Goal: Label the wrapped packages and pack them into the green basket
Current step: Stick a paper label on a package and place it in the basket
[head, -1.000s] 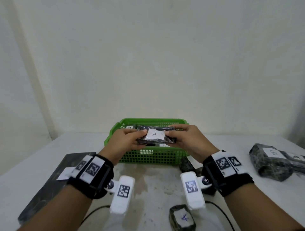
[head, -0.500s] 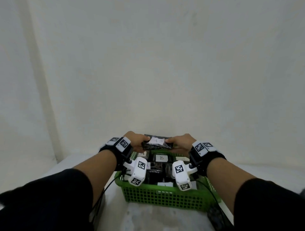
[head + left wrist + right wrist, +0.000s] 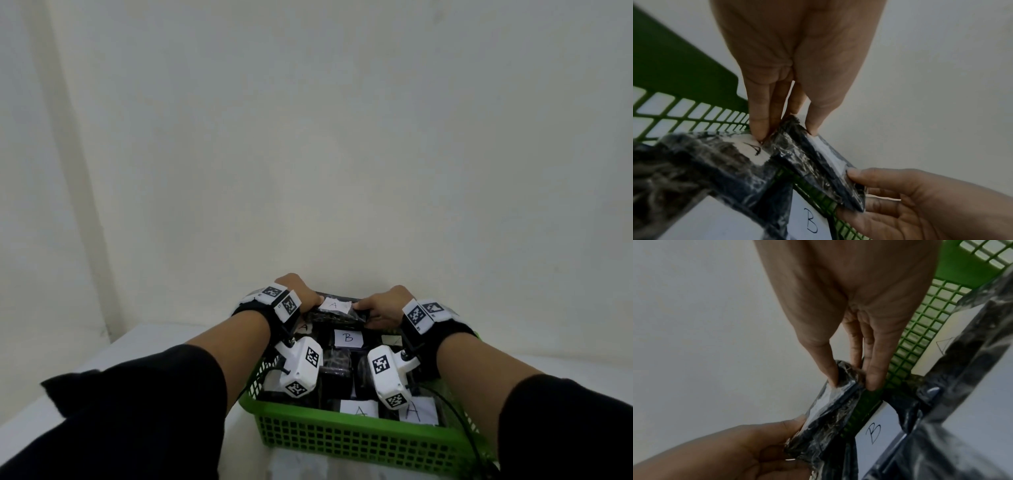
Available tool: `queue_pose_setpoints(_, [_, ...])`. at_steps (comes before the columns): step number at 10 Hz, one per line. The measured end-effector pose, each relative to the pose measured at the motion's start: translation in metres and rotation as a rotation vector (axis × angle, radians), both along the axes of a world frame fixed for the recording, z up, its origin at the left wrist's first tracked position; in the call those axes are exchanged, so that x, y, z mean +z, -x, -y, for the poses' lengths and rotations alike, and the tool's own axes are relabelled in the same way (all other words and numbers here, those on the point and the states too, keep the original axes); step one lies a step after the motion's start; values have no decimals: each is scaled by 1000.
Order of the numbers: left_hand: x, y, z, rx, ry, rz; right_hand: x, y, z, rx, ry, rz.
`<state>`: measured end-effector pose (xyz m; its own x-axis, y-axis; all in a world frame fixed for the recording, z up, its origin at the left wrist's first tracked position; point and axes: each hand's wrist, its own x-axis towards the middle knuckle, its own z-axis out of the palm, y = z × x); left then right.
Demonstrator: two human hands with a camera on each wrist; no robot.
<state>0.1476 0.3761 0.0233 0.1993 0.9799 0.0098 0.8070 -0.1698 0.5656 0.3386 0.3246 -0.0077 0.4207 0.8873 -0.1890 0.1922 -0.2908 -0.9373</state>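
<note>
Head view: labelled package held over the green basket's far end.
Left hand and right hand pinch opposite ends, probably to keep it level for placing.

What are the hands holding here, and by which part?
Both hold one wrapped package labelled A over the basket: the left hand pinches its left end, the right hand its right end.

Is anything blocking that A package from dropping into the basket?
Nothing visible blocks it. Both hands hold the A package over the far end of the green basket, behind the B package.
</note>
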Motion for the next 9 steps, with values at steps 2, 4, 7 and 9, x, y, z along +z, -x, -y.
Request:
queue_pose_setpoints(2, [3, -1, -6, -52, -27, -115, -5, -8, 2, 10, 71, 19])
queue_pose_setpoints(4, [9, 3, -4, -35, -78, -181, -10, 2, -4, 30, -15, -78])
queue_pose_setpoints(7, [13, 10, -11, 39, -138, -175, -21, 12, -19, 23, -36, -53])
queue_pose_setpoints(9, [13, 13, -13, 39, -110, -212, -6, 14, -8, 177, -16, 345])
